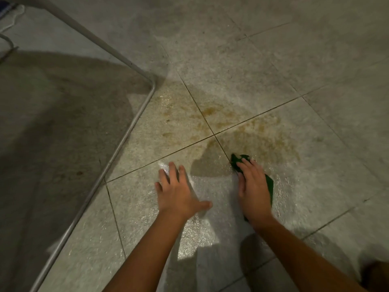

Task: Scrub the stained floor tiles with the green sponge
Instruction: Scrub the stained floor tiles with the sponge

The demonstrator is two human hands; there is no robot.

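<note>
The right hand (252, 186) lies flat on top of the green sponge (270, 184), just right of the frame's centre and a little below it. Its fingers are stretched forward along the sponge and press it onto the floor. The grip is apart, not curled round the sponge. Green shows past the fingertips at the top and along the outer edge of the hand.

The sponge sits on the lower edge of a brown stain (263, 140), just right of a grout line. The stain spreads across the spot where four floor tiles (231, 66) meet, in the middle of the frame, and it looks wet and patchy.

The left hand (179, 190) rests palm down on the tile, left of the sponge and apart from it. Its fingers are splayed and its thumb points to the right. This grip is apart too and holds nothing. The tile around and below both hands glistens with water (193, 234).

A bent metal tube (134, 123) runs from the upper left of the frame to a corner near the stain, then down to the lower left. A white cord (14, 17) lies in the upper left corner.
</note>
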